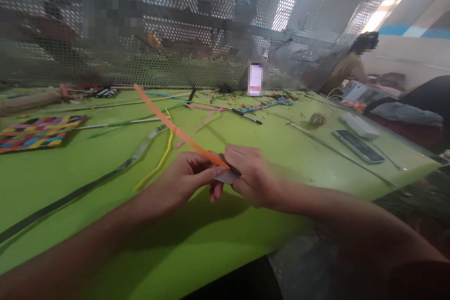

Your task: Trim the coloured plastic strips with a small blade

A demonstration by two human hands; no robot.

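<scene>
Both my hands meet over the green table (87, 173), near its front edge. My left hand (188, 176) pinches the near end of a long orange strip (176, 129) that slants up and away to the left. My right hand (249, 173) is closed around the same end, together with a small pale piece (228, 177) and something dark that I cannot make out. A yellow strip (160, 161), a pink strip (198, 126) and a long dark grey strip (87, 187) lie flat on the table beyond my left hand.
A colourful woven mat (37, 131) lies at the far left. A phone (358, 146) lies flat at the right, another (255, 78) stands against the perforated metal screen (176, 33). A pen (246, 116) and scraps litter the far side. A person (351, 65) sits beyond the table's right corner.
</scene>
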